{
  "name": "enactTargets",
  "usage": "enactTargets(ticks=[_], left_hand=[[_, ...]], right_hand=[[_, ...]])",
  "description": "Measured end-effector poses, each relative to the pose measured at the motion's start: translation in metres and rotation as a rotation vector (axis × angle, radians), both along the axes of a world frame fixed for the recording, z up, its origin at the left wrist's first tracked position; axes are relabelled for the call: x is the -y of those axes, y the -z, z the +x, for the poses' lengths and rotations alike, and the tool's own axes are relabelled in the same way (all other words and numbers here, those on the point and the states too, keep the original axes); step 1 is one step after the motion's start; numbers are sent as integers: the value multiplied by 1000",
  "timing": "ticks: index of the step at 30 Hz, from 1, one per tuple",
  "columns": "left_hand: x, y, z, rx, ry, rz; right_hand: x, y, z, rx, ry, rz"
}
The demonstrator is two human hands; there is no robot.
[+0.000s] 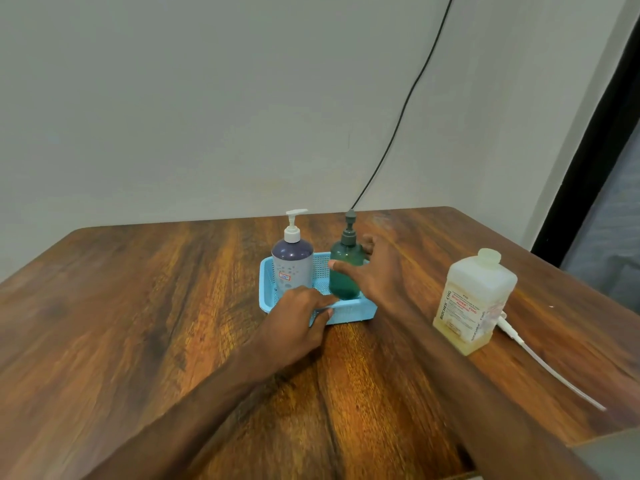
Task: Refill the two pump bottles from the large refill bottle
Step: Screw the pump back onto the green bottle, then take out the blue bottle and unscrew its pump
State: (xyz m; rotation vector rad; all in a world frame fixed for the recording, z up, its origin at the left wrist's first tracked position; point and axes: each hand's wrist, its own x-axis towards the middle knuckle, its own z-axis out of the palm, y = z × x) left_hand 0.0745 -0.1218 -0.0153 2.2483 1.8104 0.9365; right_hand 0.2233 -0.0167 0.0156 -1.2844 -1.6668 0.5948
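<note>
Desk (138, 306) carrying blue basket (353, 311) toward far edge, refill bottle (474, 299) standing near right edge. Purple bottle (292, 268) and green bottle (346, 285) standing upright inside basket. Right hand (381, 271) curling round green bottle; left hand (294, 317) pinching basket's near rim.

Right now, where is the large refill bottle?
Head view: the large refill bottle stands on the table, right of the blue basket and the right hand.

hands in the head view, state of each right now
Left hand: pinches the near rim of the blue basket.
Right hand: curled round the green pump bottle, holding it.
</note>
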Motion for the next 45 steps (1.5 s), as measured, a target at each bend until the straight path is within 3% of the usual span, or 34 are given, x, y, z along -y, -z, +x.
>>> enactTargets(ticks=[9, 16, 21, 25, 45], left_hand=[[4, 2, 4, 35, -32, 48], [7, -6, -5, 267, -252, 424], [-35, -16, -30, 246, -511, 221], [-49, -26, -27, 337, -380, -10], [-11, -60, 0, 418, -266, 295]], right_hand=[[76, 2, 46, -62, 4, 84], [102, 13, 71, -91, -15, 72], [108, 13, 78, -92, -40, 49], [111, 11, 83, -90, -66, 27], [120, 7, 102, -51, -131, -16]])
